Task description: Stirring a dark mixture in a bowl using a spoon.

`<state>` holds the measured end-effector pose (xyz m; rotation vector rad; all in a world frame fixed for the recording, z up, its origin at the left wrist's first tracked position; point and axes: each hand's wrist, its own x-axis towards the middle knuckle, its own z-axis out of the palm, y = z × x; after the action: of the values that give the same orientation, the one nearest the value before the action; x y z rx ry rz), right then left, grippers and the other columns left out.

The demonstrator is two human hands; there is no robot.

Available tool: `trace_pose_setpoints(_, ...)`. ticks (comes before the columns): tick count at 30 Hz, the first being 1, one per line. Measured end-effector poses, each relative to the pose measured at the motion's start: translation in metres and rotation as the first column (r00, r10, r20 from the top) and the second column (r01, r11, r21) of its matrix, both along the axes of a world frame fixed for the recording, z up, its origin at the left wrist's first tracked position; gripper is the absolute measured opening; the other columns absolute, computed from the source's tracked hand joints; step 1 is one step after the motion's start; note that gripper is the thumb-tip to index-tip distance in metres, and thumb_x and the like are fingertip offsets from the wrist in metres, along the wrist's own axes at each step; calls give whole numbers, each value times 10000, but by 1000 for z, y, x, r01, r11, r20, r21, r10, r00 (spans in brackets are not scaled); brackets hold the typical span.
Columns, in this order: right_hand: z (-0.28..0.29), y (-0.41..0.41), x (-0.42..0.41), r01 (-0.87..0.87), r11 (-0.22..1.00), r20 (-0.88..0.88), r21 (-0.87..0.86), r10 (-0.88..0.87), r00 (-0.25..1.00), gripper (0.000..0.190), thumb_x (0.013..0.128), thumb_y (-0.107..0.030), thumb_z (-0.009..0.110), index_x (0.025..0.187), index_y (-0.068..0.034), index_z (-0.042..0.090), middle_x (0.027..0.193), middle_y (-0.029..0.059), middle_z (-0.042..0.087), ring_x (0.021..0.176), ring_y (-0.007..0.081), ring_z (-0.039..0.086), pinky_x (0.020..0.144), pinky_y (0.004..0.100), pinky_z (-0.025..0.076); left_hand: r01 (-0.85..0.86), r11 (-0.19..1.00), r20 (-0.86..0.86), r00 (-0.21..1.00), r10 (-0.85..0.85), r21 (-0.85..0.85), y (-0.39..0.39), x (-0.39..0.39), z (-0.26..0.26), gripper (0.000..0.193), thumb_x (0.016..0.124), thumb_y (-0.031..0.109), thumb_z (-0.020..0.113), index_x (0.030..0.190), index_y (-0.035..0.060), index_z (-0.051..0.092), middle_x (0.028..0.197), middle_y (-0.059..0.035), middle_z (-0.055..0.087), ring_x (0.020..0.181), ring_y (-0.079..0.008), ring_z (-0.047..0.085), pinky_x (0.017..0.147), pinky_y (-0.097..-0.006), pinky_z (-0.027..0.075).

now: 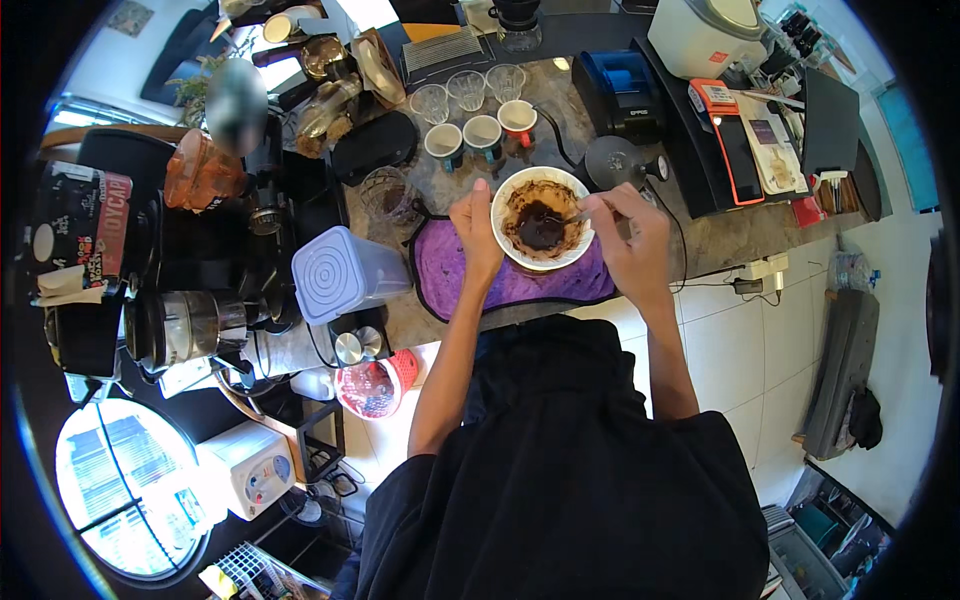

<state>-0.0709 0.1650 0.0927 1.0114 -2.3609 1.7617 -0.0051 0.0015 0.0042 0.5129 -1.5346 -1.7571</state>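
Observation:
A white bowl (501, 241) with a dark brown wet mass (541, 225) in it is before me, above a purple cloth (442, 262) with a black border. Brown smears coat its inner wall. My left hand (480, 236) grips the bowl's left side, thumb along the rim. Between the fingertips of my right hand (631, 244) is a thin metal spoon (576, 218), its lower end in the dark mass. Whether the bowl rests on something or is held up, I cannot tell.
Three small cups (482, 132) and three clear glasses (466, 90) stand beyond the bowl. Left of the cloth are a glass vessel (388, 196) and a lidded plastic container (330, 274). A gooseneck kettle (616, 161) stands right, beside a receipt printer (619, 96).

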Motion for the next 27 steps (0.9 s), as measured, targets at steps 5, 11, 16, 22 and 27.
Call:
trace_pose_setpoints(5,12,2,-3,37,999,-22,2,-37,999,91,786,-45,608,784,43,629,639,107,547,582,190,487,541,293,388,6,1000,-13,1000,-6,-12,4,1,4,473,951,248,438,527,39,427,515,56,423,496,-30,338,445,-238,257)
trace_pose_setpoints(11,20,-3,-3,-46,995,-245,90,67,967,128,795,-78,628,816,48,629,720,119,575,673,242,519,608,330,419,3,1000,-17,1000,-3,-11,4,-1,12,477,953,256,434,530,36,438,520,54,437,500,-26,344,446,-237,264)
trace_pose_setpoints(16,32,-3,-4,-198,970,-228,143,227,947,121,786,-71,635,818,45,625,738,127,585,708,257,528,651,338,423,-23,999,-59,998,25,24,7,-4,27,470,954,251,434,529,48,428,524,58,430,500,-22,339,440,-236,254)
trace_pose_setpoints(22,37,-9,-8,-149,975,-307,167,195,932,123,781,-82,640,817,35,630,721,111,581,708,258,521,659,345,411,-3,1000,-53,999,2,-16,4,-2,28,473,956,265,432,530,60,411,518,60,427,494,-18,342,433,-239,251)
trace_pose_setpoints(27,42,-7,-9,-241,947,-302,211,298,906,139,787,-114,640,814,23,638,722,101,585,717,250,521,674,343,395,-5,999,-47,999,7,32,9,-4,37,480,945,277,457,509,79,419,521,60,425,477,-22,330,425,-243,241)
